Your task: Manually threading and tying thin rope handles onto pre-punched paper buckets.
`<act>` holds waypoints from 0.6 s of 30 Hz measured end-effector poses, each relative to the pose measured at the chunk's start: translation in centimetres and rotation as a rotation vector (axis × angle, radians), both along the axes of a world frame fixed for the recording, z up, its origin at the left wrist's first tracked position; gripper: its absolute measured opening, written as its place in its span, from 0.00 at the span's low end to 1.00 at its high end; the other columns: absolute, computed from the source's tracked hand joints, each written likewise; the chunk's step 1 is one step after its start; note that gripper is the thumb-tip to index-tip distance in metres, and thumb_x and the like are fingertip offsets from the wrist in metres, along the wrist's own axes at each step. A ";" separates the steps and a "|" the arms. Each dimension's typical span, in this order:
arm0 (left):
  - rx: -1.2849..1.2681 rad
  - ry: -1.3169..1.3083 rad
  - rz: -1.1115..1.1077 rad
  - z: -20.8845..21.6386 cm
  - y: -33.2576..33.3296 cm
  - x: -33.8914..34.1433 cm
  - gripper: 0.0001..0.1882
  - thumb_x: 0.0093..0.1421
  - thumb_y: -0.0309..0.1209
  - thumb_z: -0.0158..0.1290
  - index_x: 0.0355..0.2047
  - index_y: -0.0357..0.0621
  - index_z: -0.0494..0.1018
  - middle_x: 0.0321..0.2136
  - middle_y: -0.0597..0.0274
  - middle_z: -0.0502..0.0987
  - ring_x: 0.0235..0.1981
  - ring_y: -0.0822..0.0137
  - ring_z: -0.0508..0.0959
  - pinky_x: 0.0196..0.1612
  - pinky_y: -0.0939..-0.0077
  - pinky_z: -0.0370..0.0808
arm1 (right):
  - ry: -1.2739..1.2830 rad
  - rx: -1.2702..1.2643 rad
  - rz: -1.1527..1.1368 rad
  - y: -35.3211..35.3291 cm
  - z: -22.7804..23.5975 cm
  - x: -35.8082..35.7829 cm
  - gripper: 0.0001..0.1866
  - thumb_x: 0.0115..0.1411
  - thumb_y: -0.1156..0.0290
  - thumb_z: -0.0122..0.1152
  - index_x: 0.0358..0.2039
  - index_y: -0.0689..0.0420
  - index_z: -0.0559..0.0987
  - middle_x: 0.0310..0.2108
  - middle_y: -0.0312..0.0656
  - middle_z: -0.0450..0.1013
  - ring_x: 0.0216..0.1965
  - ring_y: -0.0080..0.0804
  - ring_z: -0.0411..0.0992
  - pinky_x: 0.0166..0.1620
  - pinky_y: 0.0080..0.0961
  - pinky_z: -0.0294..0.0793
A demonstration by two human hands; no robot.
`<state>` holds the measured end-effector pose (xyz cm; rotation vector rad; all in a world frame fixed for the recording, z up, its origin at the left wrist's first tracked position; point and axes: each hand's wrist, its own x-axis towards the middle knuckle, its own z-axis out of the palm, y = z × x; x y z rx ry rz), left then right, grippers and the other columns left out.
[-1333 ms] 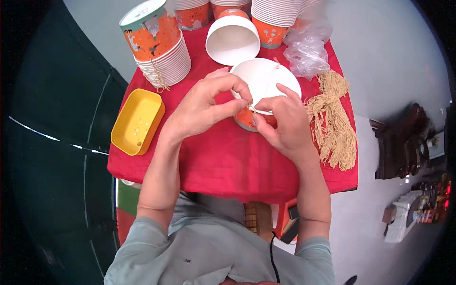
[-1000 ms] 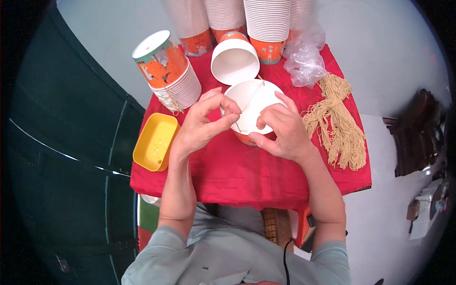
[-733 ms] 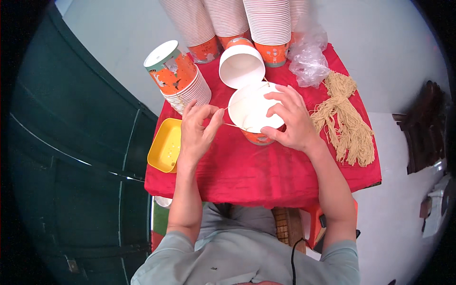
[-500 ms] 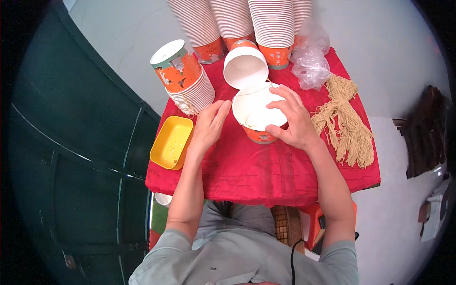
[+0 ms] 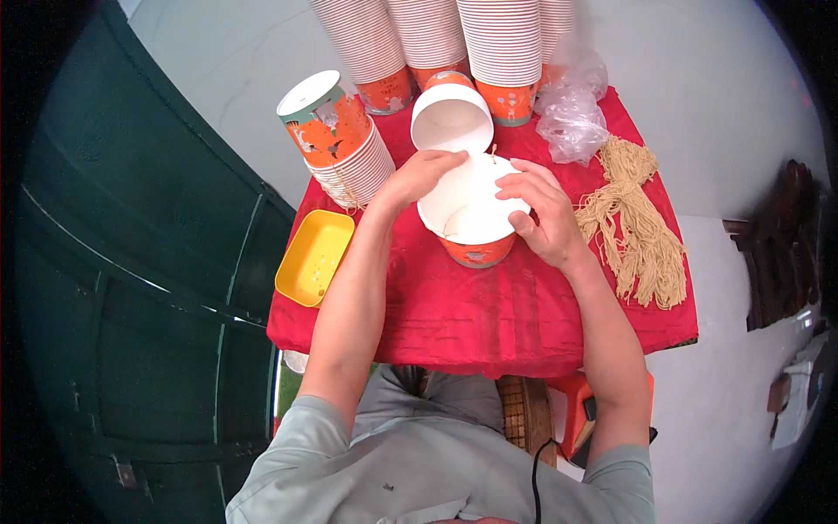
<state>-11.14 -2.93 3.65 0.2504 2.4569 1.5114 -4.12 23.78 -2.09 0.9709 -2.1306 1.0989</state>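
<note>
Head view shows an orange paper cup (image 5: 471,218) with a white inside on the red tablecloth (image 5: 489,306), gripped at its right rim by the right hand (image 5: 546,214). Left hand (image 5: 419,175) touches the cup's left rim, fingers loosely curled, pinching nothing I can make out. Beyond the cup lies another cup (image 5: 451,118); left of it a yellow tray (image 5: 314,258), right of it a string bundle (image 5: 637,227).

Small table under red cloth (image 5: 489,306), pale grey floor (image 5: 724,96) lay evenly lit, dark green panelled door (image 5: 113,288) stood left
</note>
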 end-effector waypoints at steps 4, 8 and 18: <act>0.457 -0.252 0.117 -2.8 -2.3 -0.2 0.37 0.80 0.56 0.52 0.70 0.32 0.76 0.63 0.47 0.83 0.61 0.60 0.84 0.65 0.66 0.78 | 0.052 0.027 -0.021 -0.8 0.4 0.2 0.31 0.74 0.39 0.64 0.48 0.59 0.86 0.60 0.50 0.81 0.70 0.59 0.73 0.71 0.53 0.73; 0.568 -0.119 0.096 -4.1 -2.2 2.8 0.38 0.81 0.57 0.49 0.72 0.35 0.73 0.69 0.49 0.78 0.71 0.59 0.77 0.74 0.61 0.70 | -0.091 0.046 0.006 -0.6 0.0 0.8 0.30 0.75 0.41 0.63 0.52 0.59 0.85 0.63 0.50 0.79 0.71 0.58 0.72 0.72 0.51 0.72; 0.494 0.386 0.078 -5.1 -2.0 12.6 0.37 0.80 0.45 0.44 0.82 0.37 0.55 0.77 0.45 0.66 0.79 0.56 0.65 0.81 0.59 0.59 | 0.138 -0.055 0.058 -2.3 0.6 1.6 0.42 0.70 0.37 0.68 0.71 0.57 0.74 0.75 0.56 0.66 0.74 0.58 0.69 0.73 0.52 0.73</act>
